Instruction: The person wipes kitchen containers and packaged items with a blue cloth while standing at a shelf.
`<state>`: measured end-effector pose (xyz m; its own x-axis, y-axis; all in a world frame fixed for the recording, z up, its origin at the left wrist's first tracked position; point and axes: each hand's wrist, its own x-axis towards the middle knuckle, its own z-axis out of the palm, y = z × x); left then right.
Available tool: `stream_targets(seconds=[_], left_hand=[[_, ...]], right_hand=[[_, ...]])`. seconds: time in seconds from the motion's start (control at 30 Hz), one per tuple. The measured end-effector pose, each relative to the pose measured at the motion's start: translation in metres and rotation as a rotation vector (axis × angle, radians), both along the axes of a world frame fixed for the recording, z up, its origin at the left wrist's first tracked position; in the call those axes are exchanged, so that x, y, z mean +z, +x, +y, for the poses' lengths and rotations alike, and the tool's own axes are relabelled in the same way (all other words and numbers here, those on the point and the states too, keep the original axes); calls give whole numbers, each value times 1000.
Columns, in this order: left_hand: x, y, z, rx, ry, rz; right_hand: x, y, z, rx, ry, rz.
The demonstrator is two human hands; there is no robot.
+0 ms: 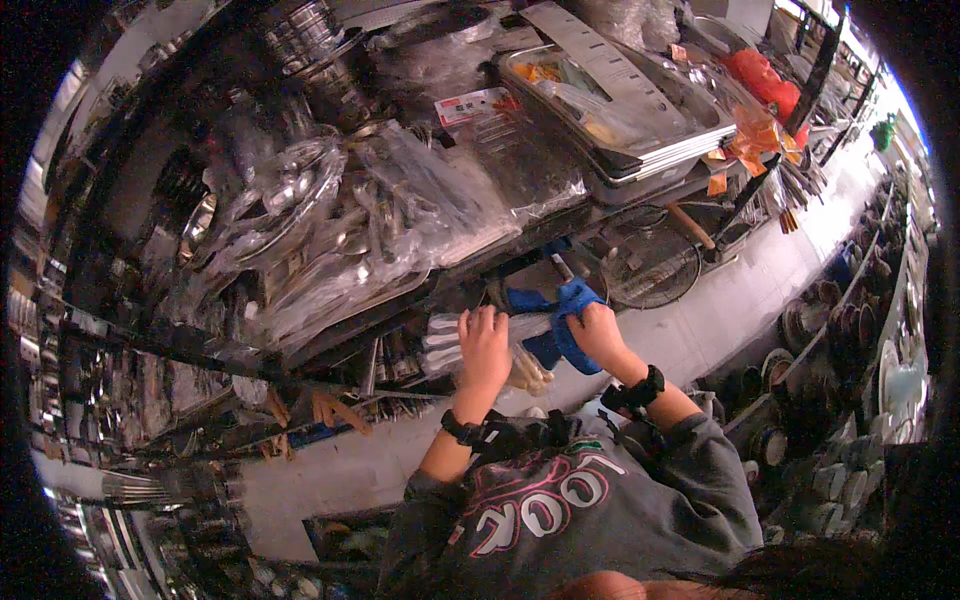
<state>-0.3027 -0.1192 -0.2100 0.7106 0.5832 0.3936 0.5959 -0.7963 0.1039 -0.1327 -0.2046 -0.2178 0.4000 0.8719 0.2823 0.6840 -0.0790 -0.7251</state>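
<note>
My left hand (484, 349) curls its fingers over a bundle of utensils with white handles (442, 346), which looks wrapped in clear plastic. Just to its right, my right hand (598, 334) grips a bunched blue cloth (576, 300) against the other end of the bundle. Below the bundle, between my hands, are pale yellowish handles or tips (531, 375), partly hidden. A short metal rod (561, 267) shows beyond the cloth; what it belongs to is unclear.
A shelf ahead bears plastic-wrapped metalware (300, 187), flat packages (517, 165) and stacked metal trays (675, 146). A round wire strainer (651, 266) with a wooden handle (691, 225) lies lower right. Wooden handles (337, 411) stick out lower left. Racks of dishes (832, 322) stand right.
</note>
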Motion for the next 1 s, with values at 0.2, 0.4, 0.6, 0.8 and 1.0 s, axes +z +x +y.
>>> stream_targets(seconds=[0.2,0.4,0.6,0.8,1.0], left_hand=[[-20,35,-15,19,-22,-77],[-29,47,-2,6,-88,-32],[-46,56,-3,49,-285,30],[-49,83,-10,117,-447,-73],[-51,100,-4,1,-240,-60]], right_hand=[[15,2,17,70,-163,-110],[12,18,22,316,113,-139],[-5,29,29,311,-53,-294],[3,71,26,416,-46,-231],[21,74,34,374,-388,-449]])
